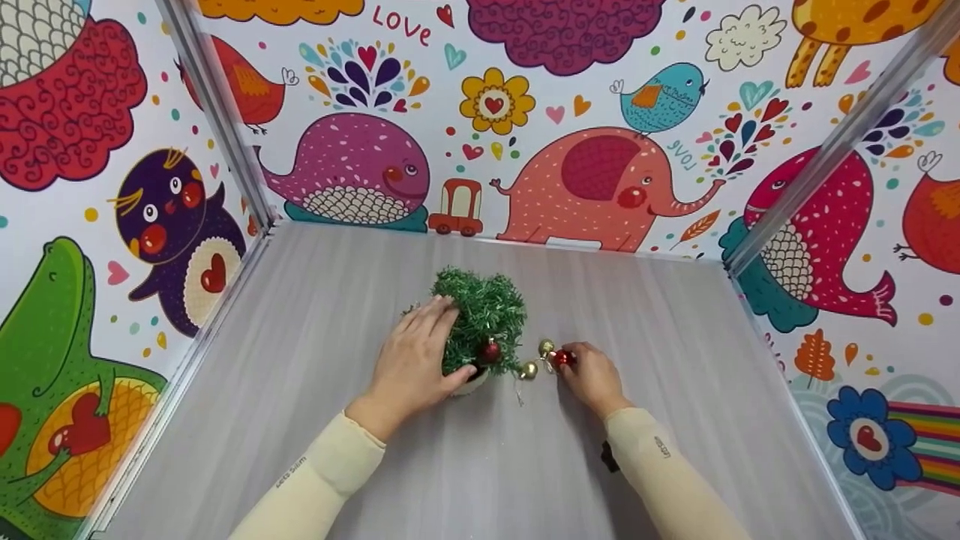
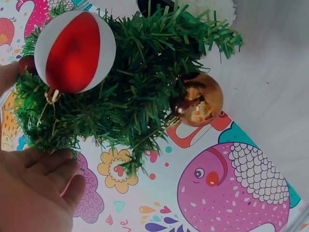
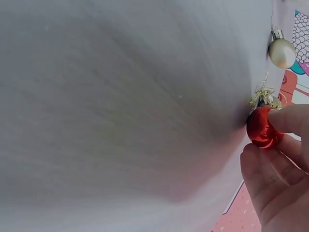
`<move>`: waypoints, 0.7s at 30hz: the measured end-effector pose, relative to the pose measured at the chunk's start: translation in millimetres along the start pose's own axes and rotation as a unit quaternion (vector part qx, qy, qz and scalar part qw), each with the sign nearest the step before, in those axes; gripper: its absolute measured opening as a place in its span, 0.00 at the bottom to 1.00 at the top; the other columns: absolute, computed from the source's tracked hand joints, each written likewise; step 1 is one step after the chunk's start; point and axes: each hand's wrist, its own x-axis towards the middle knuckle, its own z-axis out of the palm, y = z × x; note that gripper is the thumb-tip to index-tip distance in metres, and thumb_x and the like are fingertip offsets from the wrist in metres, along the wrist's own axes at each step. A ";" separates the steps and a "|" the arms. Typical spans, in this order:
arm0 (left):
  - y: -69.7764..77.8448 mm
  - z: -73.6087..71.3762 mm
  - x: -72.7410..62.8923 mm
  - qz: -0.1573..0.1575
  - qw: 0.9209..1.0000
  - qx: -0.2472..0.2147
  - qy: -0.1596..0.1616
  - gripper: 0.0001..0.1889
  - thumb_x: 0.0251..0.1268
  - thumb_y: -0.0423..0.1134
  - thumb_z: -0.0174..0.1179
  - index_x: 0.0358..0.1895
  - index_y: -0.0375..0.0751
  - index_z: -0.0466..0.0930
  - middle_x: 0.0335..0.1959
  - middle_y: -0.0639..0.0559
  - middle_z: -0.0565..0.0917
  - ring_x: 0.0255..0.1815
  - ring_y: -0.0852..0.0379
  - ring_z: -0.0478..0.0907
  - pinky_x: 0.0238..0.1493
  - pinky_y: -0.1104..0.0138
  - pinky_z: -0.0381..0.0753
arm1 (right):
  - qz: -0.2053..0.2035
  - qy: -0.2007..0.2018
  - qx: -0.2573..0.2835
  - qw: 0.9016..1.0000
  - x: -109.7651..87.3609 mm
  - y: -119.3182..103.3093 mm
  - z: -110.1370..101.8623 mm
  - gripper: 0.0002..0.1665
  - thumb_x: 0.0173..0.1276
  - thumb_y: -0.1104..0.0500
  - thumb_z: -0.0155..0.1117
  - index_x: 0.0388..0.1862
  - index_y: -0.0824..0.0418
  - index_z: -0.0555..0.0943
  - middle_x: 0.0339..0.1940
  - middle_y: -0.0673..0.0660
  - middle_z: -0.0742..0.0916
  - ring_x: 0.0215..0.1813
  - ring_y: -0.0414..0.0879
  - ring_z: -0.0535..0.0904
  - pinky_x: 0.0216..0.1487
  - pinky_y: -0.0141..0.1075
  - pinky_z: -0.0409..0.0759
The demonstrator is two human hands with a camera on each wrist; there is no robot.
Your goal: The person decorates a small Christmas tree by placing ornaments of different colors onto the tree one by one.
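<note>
A small artificial Christmas tree (image 1: 484, 304) stands in a pale pot (image 1: 471, 385) on the table. My left hand (image 1: 416, 356) rests against its left side, fingers fairly straight and the thumb near the pot. A dark red bauble (image 1: 489, 350) hangs on the front. From the left wrist, a red-and-white striped bauble (image 2: 72, 50) and a shiny gold bauble (image 2: 199, 99) also show among the branches. To the right of the tree, my right hand (image 1: 596, 381) pinches a shiny red bauble (image 3: 263, 128) between thumb and fingers, at the tabletop.
Two gold baubles, one nearer (image 1: 529, 370) and one farther (image 1: 547, 346), lie between the tree and my right hand. The grey wood-look table (image 1: 315, 450) is bordered by walls printed with cartoon animals (image 1: 600, 187). Metal strips (image 1: 217, 112) run along the corners.
</note>
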 end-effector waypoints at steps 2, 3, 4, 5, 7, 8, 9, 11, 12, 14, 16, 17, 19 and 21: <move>-0.7 0.2 0.1 0.007 1.000 -0.001 0.004 0.44 0.57 0.60 0.67 0.69 0.32 0.69 0.72 0.39 0.68 0.73 0.42 0.62 0.72 0.52 0.60 | 0.005 0.000 0.003 1.000 0.2 1.2 -0.8 0.20 0.61 0.64 0.71 0.53 0.67 0.83 0.49 0.63 0.86 0.51 0.59 0.83 0.55 0.52 0.78; -1.4 0.0 0.0 0.011 1.000 -0.002 0.006 0.43 0.57 0.59 0.68 0.69 0.32 0.69 0.72 0.38 0.68 0.73 0.42 0.63 0.72 0.51 0.60 | 0.006 -0.001 0.005 1.000 0.3 1.2 -1.0 0.20 0.61 0.64 0.71 0.52 0.67 0.83 0.49 0.63 0.86 0.51 0.59 0.83 0.55 0.52 0.78; -2.4 -0.7 -0.2 0.015 1.000 -0.002 0.006 0.43 0.57 0.59 0.68 0.69 0.32 0.69 0.71 0.38 0.68 0.73 0.42 0.63 0.71 0.51 0.61 | 0.008 -0.001 0.006 1.000 0.3 0.9 -0.8 0.20 0.61 0.64 0.71 0.52 0.67 0.83 0.48 0.63 0.87 0.51 0.59 0.83 0.55 0.51 0.78; -3.6 -1.6 -0.5 0.018 1.000 -0.004 0.007 0.43 0.57 0.58 0.68 0.69 0.31 0.69 0.71 0.38 0.68 0.73 0.42 0.63 0.71 0.51 0.61 | 0.009 -0.002 0.009 1.000 0.4 0.4 -0.7 0.19 0.61 0.64 0.71 0.52 0.67 0.83 0.48 0.63 0.87 0.50 0.59 0.83 0.54 0.51 0.79; -5.7 -2.2 -0.8 0.023 1.000 -0.009 0.011 0.42 0.57 0.56 0.69 0.69 0.32 0.70 0.71 0.39 0.69 0.72 0.41 0.64 0.71 0.51 0.61 | 0.011 -0.002 0.012 1.000 0.8 0.4 -1.4 0.19 0.61 0.64 0.71 0.51 0.67 0.84 0.47 0.63 0.87 0.49 0.58 0.83 0.53 0.50 0.79; -6.5 -1.9 -1.3 0.026 0.999 -0.014 0.013 0.42 0.57 0.56 0.69 0.69 0.32 0.70 0.71 0.39 0.69 0.72 0.41 0.64 0.71 0.51 0.62 | 0.012 -0.004 0.012 1.000 1.0 0.9 -2.3 0.19 0.61 0.64 0.71 0.51 0.67 0.84 0.47 0.63 0.87 0.49 0.57 0.84 0.53 0.50 0.79; -7.0 -1.8 -1.7 0.028 0.999 -0.019 0.015 0.41 0.57 0.55 0.69 0.69 0.32 0.70 0.71 0.39 0.69 0.72 0.42 0.64 0.71 0.51 0.62 | 0.013 -0.005 0.012 1.000 1.1 1.8 -3.3 0.19 0.61 0.64 0.71 0.51 0.67 0.84 0.47 0.63 0.87 0.49 0.57 0.84 0.53 0.51 0.80; -10.0 -3.8 -2.9 0.036 0.999 -0.028 0.021 0.40 0.57 0.53 0.69 0.69 0.33 0.70 0.72 0.39 0.69 0.72 0.42 0.65 0.71 0.51 0.62 | 0.015 -0.005 0.014 1.000 1.1 0.5 -3.0 0.19 0.61 0.64 0.71 0.52 0.67 0.84 0.47 0.63 0.87 0.48 0.57 0.84 0.53 0.50 0.80; -11.3 -4.5 -3.4 0.040 0.998 -0.030 0.024 0.40 0.57 0.52 0.69 0.69 0.33 0.70 0.72 0.39 0.69 0.72 0.43 0.65 0.71 0.51 0.62 | 0.014 -0.004 0.013 1.000 1.0 0.1 -3.0 0.19 0.61 0.64 0.71 0.52 0.67 0.83 0.47 0.63 0.87 0.48 0.57 0.84 0.53 0.51 0.80; -13.7 -5.8 -4.9 0.045 0.998 -0.035 0.029 0.39 0.57 0.49 0.69 0.70 0.34 0.70 0.72 0.40 0.69 0.71 0.43 0.66 0.71 0.52 0.62 | 0.012 -0.003 0.011 1.000 0.7 0.0 -2.8 0.19 0.61 0.64 0.72 0.52 0.67 0.83 0.47 0.63 0.87 0.48 0.57 0.84 0.53 0.51 0.80; -15.8 -6.6 -6.5 0.048 0.998 -0.035 0.034 0.38 0.56 0.47 0.69 0.70 0.35 0.70 0.71 0.40 0.70 0.70 0.44 0.68 0.71 0.53 0.62 | 0.007 -0.002 0.009 1.000 0.2 0.3 -2.5 0.19 0.61 0.64 0.72 0.51 0.67 0.83 0.46 0.63 0.87 0.48 0.57 0.84 0.52 0.50 0.80; -16.7 -7.0 -7.3 0.048 0.998 -0.035 0.035 0.38 0.56 0.46 0.68 0.70 0.35 0.70 0.71 0.40 0.70 0.70 0.44 0.68 0.71 0.53 0.62 | 0.005 -0.001 0.006 1.000 0.1 0.6 -2.4 0.19 0.61 0.64 0.72 0.51 0.67 0.84 0.46 0.63 0.87 0.47 0.57 0.84 0.52 0.50 0.80; -18.3 -7.4 -8.6 0.049 0.998 -0.035 0.034 0.37 0.55 0.45 0.68 0.70 0.36 0.70 0.71 0.41 0.71 0.69 0.44 0.69 0.70 0.53 0.63 | 0.003 0.002 0.006 1.000 0.1 1.3 -1.9 0.19 0.61 0.64 0.72 0.51 0.67 0.84 0.45 0.62 0.87 0.47 0.57 0.84 0.52 0.50 0.80; -19.3 -7.6 -9.7 0.051 0.998 -0.036 0.033 0.37 0.55 0.44 0.67 0.70 0.36 0.70 0.71 0.41 0.71 0.69 0.45 0.69 0.70 0.53 0.63 | 0.001 0.004 0.007 1.000 -0.1 1.7 -1.2 0.18 0.61 0.64 0.73 0.50 0.68 0.84 0.44 0.62 0.88 0.46 0.56 0.85 0.50 0.50 0.81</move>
